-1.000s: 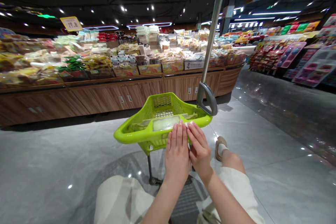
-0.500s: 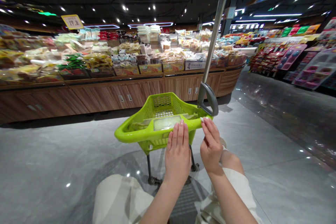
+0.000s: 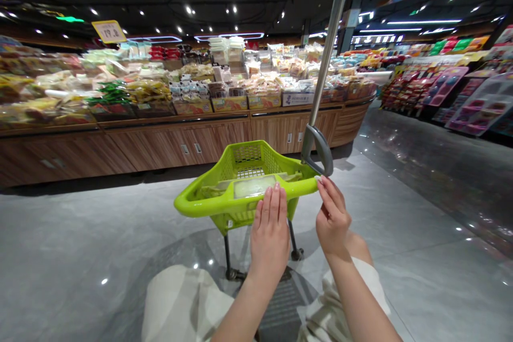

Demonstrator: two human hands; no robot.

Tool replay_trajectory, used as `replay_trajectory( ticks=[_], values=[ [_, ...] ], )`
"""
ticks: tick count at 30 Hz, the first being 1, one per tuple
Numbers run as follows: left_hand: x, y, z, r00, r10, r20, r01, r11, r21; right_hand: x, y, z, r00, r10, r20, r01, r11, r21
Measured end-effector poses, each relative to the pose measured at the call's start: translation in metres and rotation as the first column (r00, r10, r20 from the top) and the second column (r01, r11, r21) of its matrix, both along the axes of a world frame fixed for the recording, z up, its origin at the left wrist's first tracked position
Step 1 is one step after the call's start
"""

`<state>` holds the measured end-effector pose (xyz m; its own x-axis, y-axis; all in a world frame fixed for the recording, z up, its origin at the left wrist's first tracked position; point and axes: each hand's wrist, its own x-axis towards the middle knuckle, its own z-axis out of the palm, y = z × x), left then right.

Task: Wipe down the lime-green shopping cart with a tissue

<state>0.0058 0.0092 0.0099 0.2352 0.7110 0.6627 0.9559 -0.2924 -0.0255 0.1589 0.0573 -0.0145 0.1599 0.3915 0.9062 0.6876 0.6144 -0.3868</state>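
Observation:
A bright green shopping cart (image 3: 200,206) stands in front of me, its handle bar running across near my hands. My left hand (image 3: 271,235) lies with straight fingers on the handle, the tips at the clear panel (image 3: 253,186) in its middle. Toward the bar's right end, my right hand (image 3: 333,219) has its fingers pinched together, touching the handle just below the grey looped bracket (image 3: 328,156). A small bit of white (image 3: 318,178) shows at its fingertips; too little is visible to tell its kind.
A metal pole (image 3: 328,43) rises from the bracket. Behind the cart runs a wooden display counter (image 3: 216,136) heaped with packaged food, a price sign (image 3: 109,31) above its left part. More shelves (image 3: 433,88) stand at the right. My knees are on both sides below.
My right hand has slid right along the handle toward its end, with the bit of white at its fingertips. My left hand has stayed nearly in place, and so has the cart.

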Motion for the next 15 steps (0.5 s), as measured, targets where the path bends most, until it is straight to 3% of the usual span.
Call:
replay_trajectory(
  ticks=[4,10,15],
  values=[
    [0.002,0.001,-0.001,1.000,0.004,0.002,-0.004,1.000,-0.014,-0.015,-0.003,0.000,0.999,-0.016,-0.043,0.017,1.000,0.010],
    [0.002,0.002,-0.002,1.000,0.010,-0.017,-0.010,1.000,0.004,-0.048,-0.021,0.002,0.968,0.225,0.111,-0.220,0.974,-0.050],
    [-0.001,0.002,-0.004,0.999,0.020,-0.026,-0.019,1.000,0.017,-0.031,-0.017,-0.001,0.965,0.218,0.147,-0.213,0.976,-0.046]
  ],
)
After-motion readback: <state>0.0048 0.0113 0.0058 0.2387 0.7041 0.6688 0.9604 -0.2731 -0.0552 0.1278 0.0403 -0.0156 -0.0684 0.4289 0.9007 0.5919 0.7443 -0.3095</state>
